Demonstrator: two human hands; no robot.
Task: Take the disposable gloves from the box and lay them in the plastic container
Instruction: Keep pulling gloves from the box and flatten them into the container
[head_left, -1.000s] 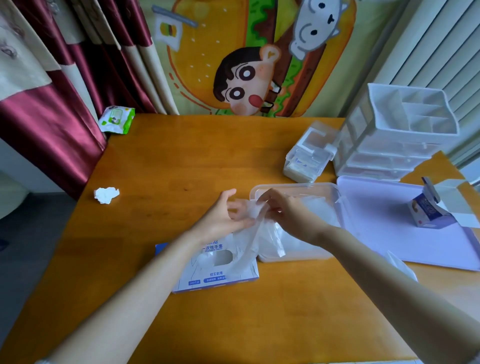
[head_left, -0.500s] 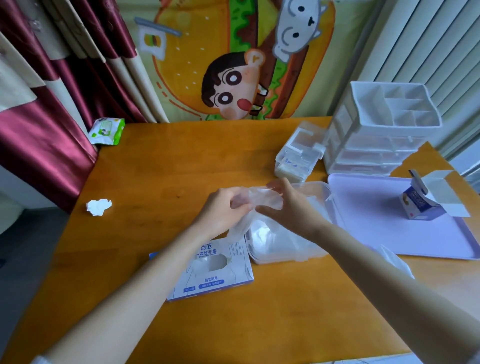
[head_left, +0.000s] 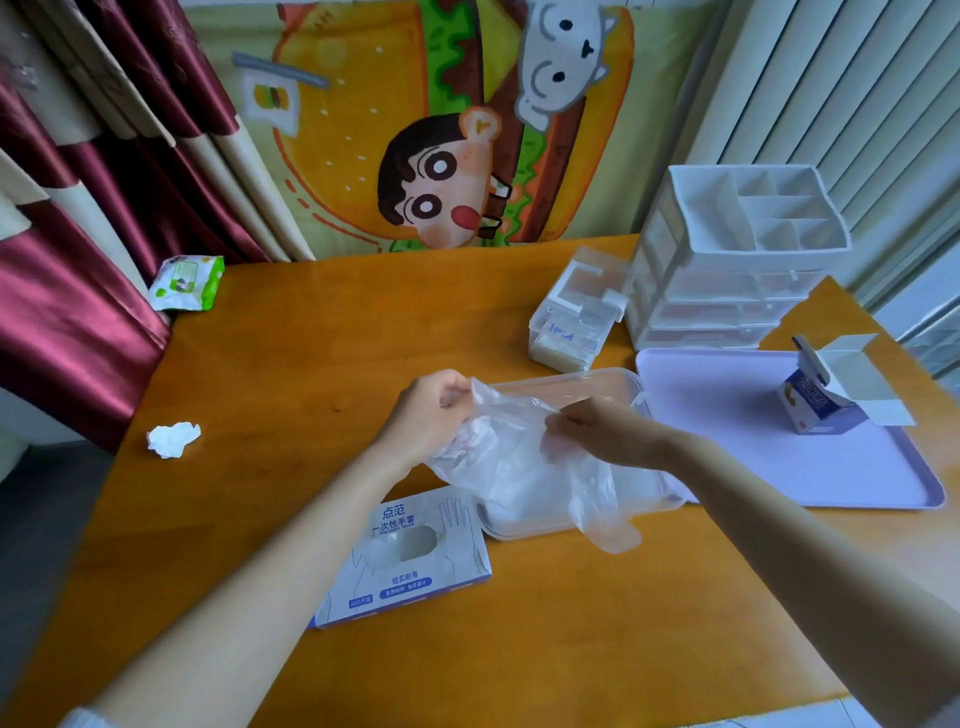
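Two hands are recorded over the middle of the wooden table (head_left: 291, 374), with one clear disposable glove (head_left: 519, 467) held between them. The left hand (head_left: 431, 415) is curled, and the glove's far left edge is pinched in its fingertips. The right hand (head_left: 602, 431) is likewise curled, and the far right edge is pinched there. The glove is held spread above the clear plastic container (head_left: 587, 375), with its fingers hanging past the container's near rim. Whitish film is noted inside the container; the number of gloves cannot be told. The glove box (head_left: 410, 561) lies flat just near and left of the container, its oval opening turned up. A lavender tray (head_left: 779, 478) is noted right of the container, bearing an opened small carton (head_left: 826, 400). A white drawer organiser (head_left: 737, 260) and a small clear box (head_left: 576, 322) stand far right. A crumpled tissue (head_left: 173, 439) lies left, and a green wipes pack (head_left: 187, 283) lies at the far left corner.
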